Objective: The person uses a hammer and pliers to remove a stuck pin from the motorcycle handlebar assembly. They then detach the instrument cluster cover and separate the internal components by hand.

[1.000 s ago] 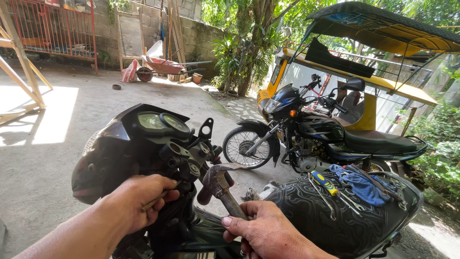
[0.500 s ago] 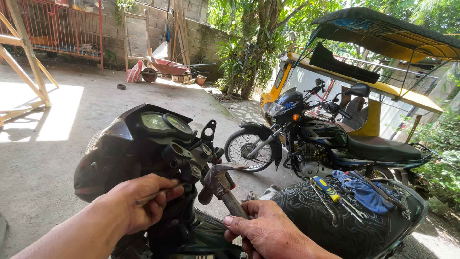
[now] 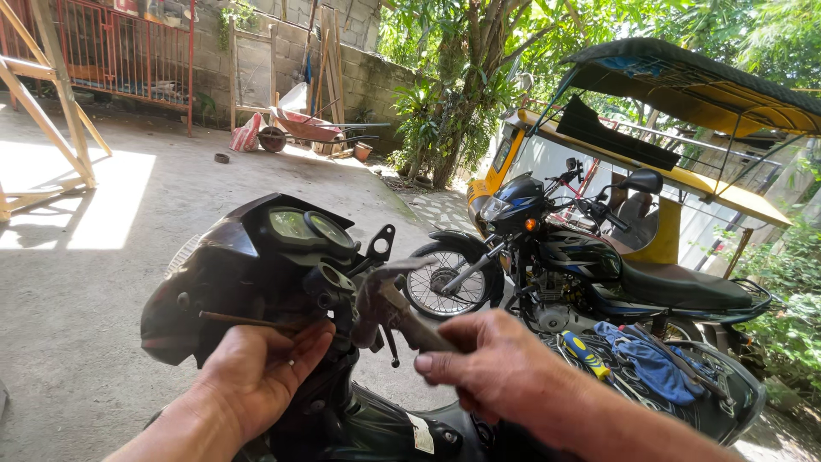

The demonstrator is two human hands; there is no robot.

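Right hand (image 3: 505, 372) closed round the handle of an adjustable wrench (image 3: 389, 308), its head set at the stripped steering head of the motorcycle (image 3: 256, 282). Left hand (image 3: 256, 376) pinches a thin rod (image 3: 244, 321) beside the headlight cowl. Risk (judgement): wrench could slip off the fitting and knock the instrument dials (image 3: 308, 227), since the grip sits far down the handle. White rectangular sticker (image 3: 421, 432) on the dark tank; screwdrivers and blue rag (image 3: 650, 364) lie on the seat
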